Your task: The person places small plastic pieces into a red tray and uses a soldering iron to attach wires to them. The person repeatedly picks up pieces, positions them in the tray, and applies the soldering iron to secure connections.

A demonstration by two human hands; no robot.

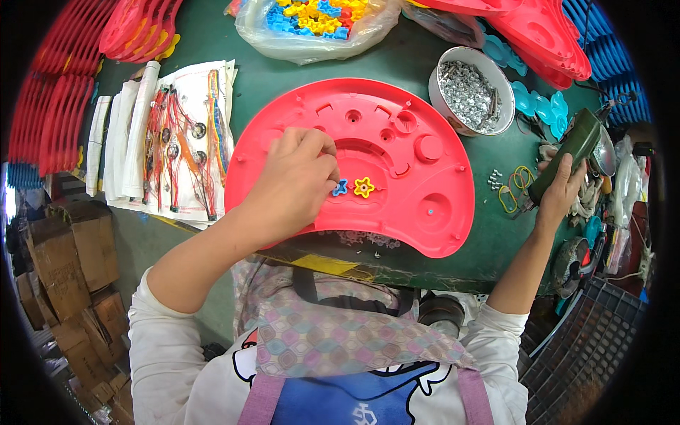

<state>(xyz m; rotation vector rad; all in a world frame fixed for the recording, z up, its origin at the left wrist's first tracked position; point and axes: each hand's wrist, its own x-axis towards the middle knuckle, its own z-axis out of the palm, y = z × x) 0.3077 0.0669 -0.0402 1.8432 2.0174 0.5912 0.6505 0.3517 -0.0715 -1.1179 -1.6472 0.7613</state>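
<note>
A red, kidney-shaped plastic panel (386, 209) lies on the green table in front of me, with round recesses and posts on it. Over its left half is my left hand (301, 170), fingers pinched together; whatever they hold is hidden. Beside those fingertips sit a blue star piece (341, 187), partly covered by the hand, and a yellow star piece (364, 186) with a hole in its middle. My right hand (563, 185) is wrapped round a dark green power screwdriver (575, 149), off to the right of the panel, its tip pointing down toward the table.
A white bowl (460, 127) of small metal screws stands behind the panel's right end. At the back, a clear bag (273, 48) holds coloured stars. Wired parts (173, 152) lie on white cloth to the left. Yellow bands (523, 178) and loose screws (495, 179) lie near the screwdriver.
</note>
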